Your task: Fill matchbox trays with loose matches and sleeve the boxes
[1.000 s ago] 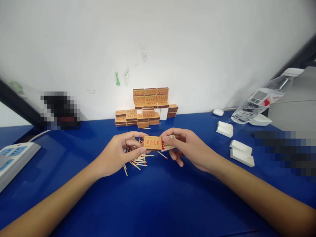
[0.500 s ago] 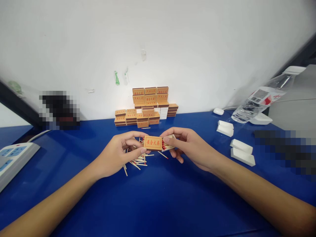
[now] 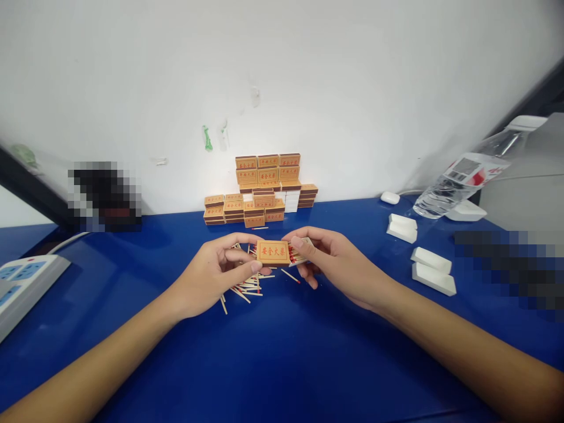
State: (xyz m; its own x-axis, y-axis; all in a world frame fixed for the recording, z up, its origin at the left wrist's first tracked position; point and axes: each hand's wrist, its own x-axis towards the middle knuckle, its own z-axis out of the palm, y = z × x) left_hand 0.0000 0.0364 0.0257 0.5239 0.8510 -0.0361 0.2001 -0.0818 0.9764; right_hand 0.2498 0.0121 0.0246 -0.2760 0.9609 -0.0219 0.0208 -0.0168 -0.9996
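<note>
My left hand (image 3: 220, 267) grips the left end of a matchbox sleeve (image 3: 272, 252), tan with red characters, its printed face turned up towards me. From the sleeve's right end sticks out a white inner tray (image 3: 307, 242) filled with red-tipped matches (image 3: 296, 257). My right hand (image 3: 324, 252) pinches this tray, thumb on top and fingers behind. Below and behind my left hand lies a heap of loose matches (image 3: 249, 289), partly hidden by it. One stray match (image 3: 291, 276) rests just under the matchbox.
Stacked matchboxes (image 3: 268, 176) stand against the wall at the back. White empty-looking trays (image 3: 433, 278) lie at the right, with a tilted plastic bottle (image 3: 462, 170) behind them. A power strip (image 3: 33, 288) sits at the left on the blue table (image 3: 282, 364).
The right thumb has shifted slightly left along the tray, and the right hand's lower fingers have drawn in. The left hand still holds the sleeve in nearly the same place.
</note>
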